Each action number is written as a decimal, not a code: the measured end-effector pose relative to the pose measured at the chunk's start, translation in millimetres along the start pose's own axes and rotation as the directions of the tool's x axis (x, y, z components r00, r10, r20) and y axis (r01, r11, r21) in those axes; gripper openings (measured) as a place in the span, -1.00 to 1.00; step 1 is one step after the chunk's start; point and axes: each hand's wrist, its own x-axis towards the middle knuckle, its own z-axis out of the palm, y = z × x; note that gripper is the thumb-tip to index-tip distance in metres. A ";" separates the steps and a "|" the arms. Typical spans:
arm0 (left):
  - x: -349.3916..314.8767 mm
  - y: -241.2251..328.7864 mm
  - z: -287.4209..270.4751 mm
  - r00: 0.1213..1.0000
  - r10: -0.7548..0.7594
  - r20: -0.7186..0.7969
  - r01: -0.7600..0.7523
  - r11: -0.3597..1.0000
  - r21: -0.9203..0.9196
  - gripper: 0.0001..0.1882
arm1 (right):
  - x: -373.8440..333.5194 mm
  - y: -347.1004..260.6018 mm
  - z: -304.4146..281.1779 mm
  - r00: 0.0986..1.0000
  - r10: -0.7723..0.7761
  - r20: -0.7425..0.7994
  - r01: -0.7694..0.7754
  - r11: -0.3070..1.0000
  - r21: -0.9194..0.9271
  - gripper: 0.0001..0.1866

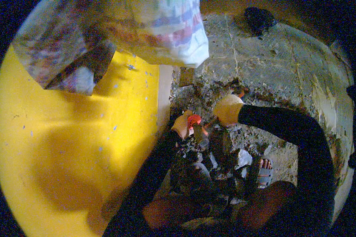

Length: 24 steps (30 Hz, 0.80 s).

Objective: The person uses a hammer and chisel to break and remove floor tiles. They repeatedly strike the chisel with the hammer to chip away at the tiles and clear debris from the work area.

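My left hand [181, 125] is closed against a bright red-orange object [194, 119] with a rounded top. Its kind is not clear in the dim, grainy light. Forward and to the right, my right hand [228, 110] is curled with its back up, low over the broken ground, its fingers mostly hidden. Small orange pieces show beside it, one past its far edge [242, 93]; I cannot tell whether they belong to one held thing. Rubble [192, 152] lies below my hands, with a pale chunk [244, 158] nearer my foot.
A yellow panel [79, 146] fills the left side, its pale edge strip [164, 94] close to my left hand. Patterned cloth [158, 31] hangs at the top. A rough grey wall [288, 67] bounds the right. My sandalled foot [266, 172] stands among debris.
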 end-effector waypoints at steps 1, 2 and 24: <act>1.4 -0.2 -2.2 0.998 0.051 -0.024 -0.047 0.989 0.143 -0.57 | 2.0 3.1 -0.3 0.996 -0.085 0.031 0.084 0.996 0.031 -0.85; -2.9 -4.4 -1.1 0.955 0.295 -0.016 -0.235 0.792 0.563 -0.53 | 1.3 2.1 1.0 0.991 -0.130 0.025 0.129 0.991 0.024 -0.85; -9.8 12.3 9.0 0.989 -0.092 -0.114 0.057 0.958 -0.280 -0.63 | 9.0 0.5 -1.8 0.995 -0.058 -0.075 0.052 0.995 -0.089 -0.86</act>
